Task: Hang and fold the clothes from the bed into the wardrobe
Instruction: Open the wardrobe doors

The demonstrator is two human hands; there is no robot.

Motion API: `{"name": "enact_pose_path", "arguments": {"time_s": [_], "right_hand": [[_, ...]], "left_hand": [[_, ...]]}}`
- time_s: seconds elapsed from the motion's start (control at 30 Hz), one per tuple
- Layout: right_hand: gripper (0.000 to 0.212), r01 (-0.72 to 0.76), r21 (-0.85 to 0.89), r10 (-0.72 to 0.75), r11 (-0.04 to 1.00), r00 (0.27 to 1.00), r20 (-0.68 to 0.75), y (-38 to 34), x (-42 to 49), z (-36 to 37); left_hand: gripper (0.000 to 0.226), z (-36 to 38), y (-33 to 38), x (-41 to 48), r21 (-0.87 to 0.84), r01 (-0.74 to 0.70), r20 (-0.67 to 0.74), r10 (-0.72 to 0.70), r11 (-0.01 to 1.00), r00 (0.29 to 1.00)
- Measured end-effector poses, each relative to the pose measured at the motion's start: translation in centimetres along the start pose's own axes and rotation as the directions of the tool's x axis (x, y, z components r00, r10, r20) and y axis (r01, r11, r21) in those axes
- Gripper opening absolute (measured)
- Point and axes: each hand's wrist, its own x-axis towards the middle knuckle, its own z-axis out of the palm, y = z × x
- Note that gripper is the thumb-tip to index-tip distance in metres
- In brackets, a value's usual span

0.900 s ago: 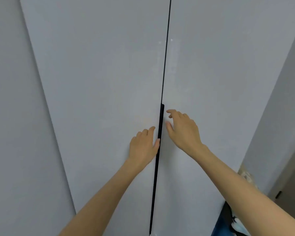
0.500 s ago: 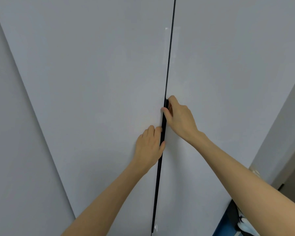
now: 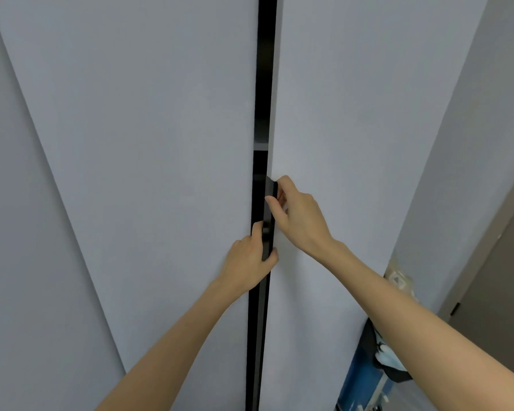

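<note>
your left hand (image 3: 248, 262) is closed on the inner edge of the left door (image 3: 161, 143) of the wardrobe (image 3: 324, 336). fingers are hooked into the dark gap (image 3: 266, 69) and the thumb lies across the lower end of the black handle strip (image 3: 270, 209). your right hand (image 3: 298, 216) is just above and to the right of the left one, not touching it. it pinches the upper part of the same strip between thumb and curled fingers, with the back of the hand over the right door (image 3: 353, 129). can't tell which door the strip is fixed to.

the wardrobe is straight ahead of both hands, and its pale doors fill most of the view. the doors stand slightly apart, with a narrow black slit running up and down past your fingers. above the right hand, inside the slit, a grey shelf edge (image 3: 261, 146) shows. the rest of the inside is too dark to read.

below and right of your right forearm is a blue object (image 3: 358, 378) with something black and pale on top of it. a crinkled clear plastic bit (image 3: 398, 280) sits just above the forearm. far right of the right hand is a brown door (image 3: 496, 277).
</note>
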Motion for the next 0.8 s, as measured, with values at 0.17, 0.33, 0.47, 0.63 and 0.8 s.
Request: {"name": "enact_pose_path", "arguments": {"time_s": [0.17,0.33,0.47,0.63,0.8], "right_hand": [[0.014,0.032,0.008,-0.032,0.999,0.999,0.021,-0.9,-4.6,-4.3],[0.016,0.019,0.026,-0.020,0.999,0.999,0.032,-1.2,-8.7,-8.6],[0.019,0.027,0.030,-0.028,0.999,0.998,0.057,0.1,-12.5,-14.1],[0.023,0.007,-0.001,-0.007,1.000,1.000,0.027,2.2,-16.6,-20.4],[0.025,-0.054,-0.040,0.053,0.998,0.998,-0.028,5.3,-20.5,-26.1]], "left_hand": [[0.060,0.8,3.7,-4.4,-0.071,-0.007,0.010,0.008,0.997,1.000],[0.063,1.9,7.8,-7.8,-0.073,0.000,-0.012,-0.001,0.997,1.000],[0.069,3.6,12.9,-10.4,-0.079,-0.040,-0.045,0.037,0.996,0.998],[0.066,6.3,19.1,-11.9,-0.131,-0.113,-0.036,0.109,0.985,0.993],[0.063,9.7,25.2,-11.4,-0.257,-0.156,0.039,0.171,0.954,0.984]]}}
